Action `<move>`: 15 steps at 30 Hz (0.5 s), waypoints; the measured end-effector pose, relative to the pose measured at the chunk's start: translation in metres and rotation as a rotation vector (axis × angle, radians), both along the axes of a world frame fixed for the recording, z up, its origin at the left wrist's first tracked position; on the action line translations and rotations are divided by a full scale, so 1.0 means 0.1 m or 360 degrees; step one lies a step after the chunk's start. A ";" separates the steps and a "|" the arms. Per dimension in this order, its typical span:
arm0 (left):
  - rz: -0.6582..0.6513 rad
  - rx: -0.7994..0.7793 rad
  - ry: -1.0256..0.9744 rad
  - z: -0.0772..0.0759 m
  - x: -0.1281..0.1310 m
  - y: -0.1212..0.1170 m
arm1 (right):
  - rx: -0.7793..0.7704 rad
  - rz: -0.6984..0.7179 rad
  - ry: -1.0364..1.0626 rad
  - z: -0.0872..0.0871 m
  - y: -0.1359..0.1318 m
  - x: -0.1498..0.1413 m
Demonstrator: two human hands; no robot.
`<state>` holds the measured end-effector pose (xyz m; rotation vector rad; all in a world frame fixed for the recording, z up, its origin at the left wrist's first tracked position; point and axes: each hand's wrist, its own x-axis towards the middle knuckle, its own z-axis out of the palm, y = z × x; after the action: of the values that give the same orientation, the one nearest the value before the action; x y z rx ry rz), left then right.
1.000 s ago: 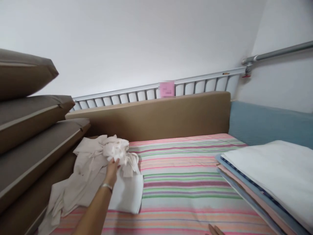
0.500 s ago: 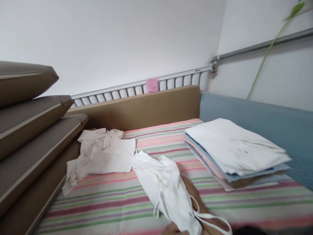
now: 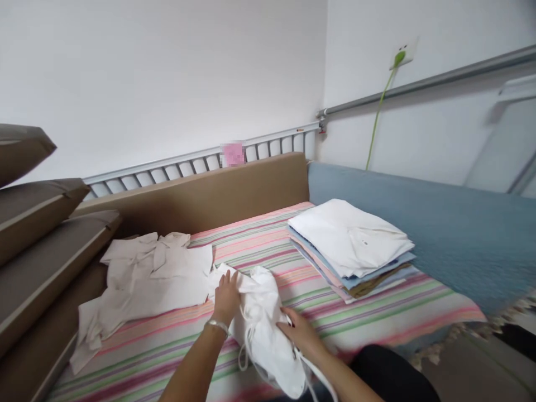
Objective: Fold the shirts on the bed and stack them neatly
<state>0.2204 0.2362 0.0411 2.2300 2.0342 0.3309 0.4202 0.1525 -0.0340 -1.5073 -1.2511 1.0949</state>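
A crumpled white garment with long thin ties (image 3: 262, 318) lies on the striped cover in front of me. My left hand (image 3: 226, 293), with a bangle at the wrist, rests on the garment's upper left part, fingers stretched out over the cloth. At the right edge, my right hand (image 3: 299, 330) grips the fabric between thumb and fingers, and a loose tie hangs past its wrist. Left of this garment, an off-white shirt-like garment (image 3: 146, 282) is spread out with creases. To the right stands a neat stack of folded clothes (image 3: 352, 237), white on top.
Thick brown cushions (image 3: 50, 262) are piled at the left. A brown padded board (image 3: 201, 201) and a blue padded back (image 3: 410, 218) border the striped cover (image 3: 247, 245). Behind are a white radiator (image 3: 167, 170) and a green cord (image 3: 379, 111) plugged into the wall.
The view has swung to the right. My left hand has come onto the upper left of the white garment, and my right hand now shows on its right edge.
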 end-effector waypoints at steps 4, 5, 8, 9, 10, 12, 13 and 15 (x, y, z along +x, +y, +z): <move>0.0022 -0.0078 -0.0015 0.14 -0.02 0.38 | -0.0096 0.0014 0.0004 0.17 0.13 -0.01; 0.0044 -0.0059 -0.0027 0.27 -0.12 0.47 | -0.0057 0.0004 -0.0037 0.31 0.20 0.03; 0.0116 0.0139 -0.0059 0.89 -0.55 0.69 | 0.0251 -0.0079 -0.0257 0.98 0.54 0.18; 0.0135 0.0236 -0.0061 1.15 -0.72 0.73 | 0.0340 -0.0092 -0.0273 1.26 0.65 0.21; 0.0150 0.0328 -0.0060 1.43 -0.89 0.73 | 0.0479 -0.0101 -0.0305 1.55 0.75 0.22; 0.0156 0.0548 -0.0042 1.95 -1.19 0.64 | 0.0973 -0.0192 -0.0478 2.10 0.83 0.19; 0.0123 0.0705 -0.0010 2.17 -1.32 0.54 | 0.1202 -0.0247 -0.0543 2.31 0.82 0.15; 0.0042 0.1077 0.0089 2.43 -1.54 0.29 | 0.1561 -0.0334 -0.0674 2.57 0.70 0.03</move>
<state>0.0668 0.2651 0.2837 2.5714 2.2143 1.1160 0.4237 0.2224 0.2225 -1.0540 -1.5365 -0.0543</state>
